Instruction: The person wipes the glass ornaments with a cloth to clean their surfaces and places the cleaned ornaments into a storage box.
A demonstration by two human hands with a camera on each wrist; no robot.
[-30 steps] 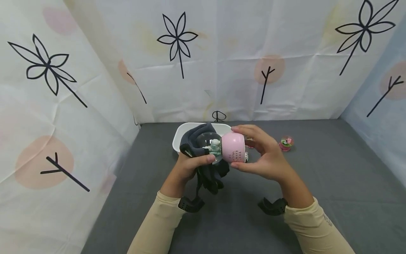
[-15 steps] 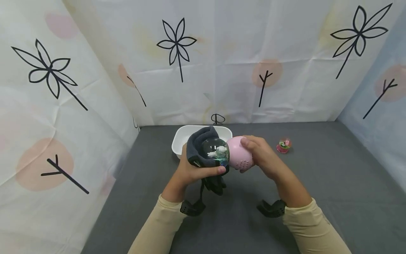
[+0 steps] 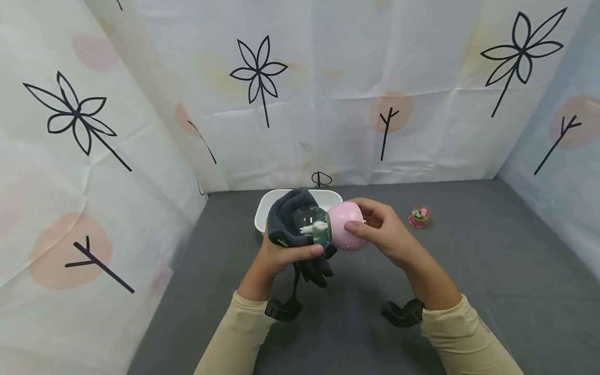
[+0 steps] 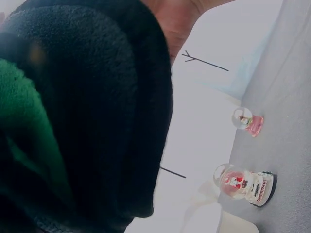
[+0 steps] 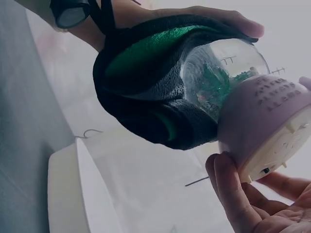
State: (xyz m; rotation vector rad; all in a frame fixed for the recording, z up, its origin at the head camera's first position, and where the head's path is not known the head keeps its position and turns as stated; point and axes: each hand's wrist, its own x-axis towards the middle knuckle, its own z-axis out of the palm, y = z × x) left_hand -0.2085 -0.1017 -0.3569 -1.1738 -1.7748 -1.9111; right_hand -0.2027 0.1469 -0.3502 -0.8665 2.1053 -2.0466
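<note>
A snow globe with a pink base [image 3: 344, 224] lies on its side between my two hands, above the table. My left hand [image 3: 276, 258] holds a dark cloth [image 3: 287, 211] against its clear dome [image 3: 310, 221], thumb along the near side. Inside the dome a white figure shows. My right hand [image 3: 386, 234] grips the pink base with thumb and fingers. Green patches [image 5: 146, 56] show on the cloth in the right wrist view. There, raised lettering runs round the base, and its pale underside [image 5: 277, 145] faces the right palm.
Behind the hands stands a white basin [image 3: 263, 209]. A small snow globe with a red-pink base [image 3: 419, 216] is at the right rear. Another globe, lettered Merry Christmas [image 4: 262, 189], shows in the left wrist view. Patterned cloth walls [image 3: 328, 130] enclose the grey table [image 3: 497, 271].
The right hand has shifted its hold and turned the pink base, so its lettering has rolled out of the head view. The left hand keeps the cloth against the dome.
</note>
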